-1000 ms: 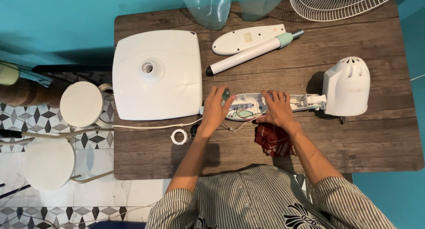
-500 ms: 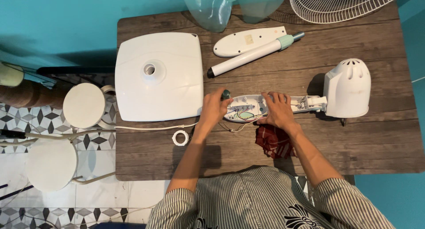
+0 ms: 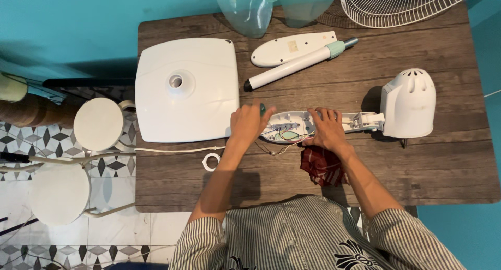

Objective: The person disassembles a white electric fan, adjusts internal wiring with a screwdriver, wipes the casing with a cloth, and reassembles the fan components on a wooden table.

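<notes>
**Hands on the open fan neck**

Head view: the left hand (image 3: 249, 125) is covering the neck's (image 3: 292, 128) left end, gripping a green-tipped tool; the right hand (image 3: 326, 130) is pressing flat. The neck is lying left-right, meeting the motor housing (image 3: 408, 104) at its right end; wires are blurring inside.

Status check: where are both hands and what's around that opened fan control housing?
Left hand gripping green-handled tool at opened control housing. Right hand pressing on housing. Red cloth just below; motor casing attached at right.

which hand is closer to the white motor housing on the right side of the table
Right. The right hand rests on the opened control panel, towards the end joined to the motor housing. The left hand is at the panel's far end, beside the square base.
</notes>
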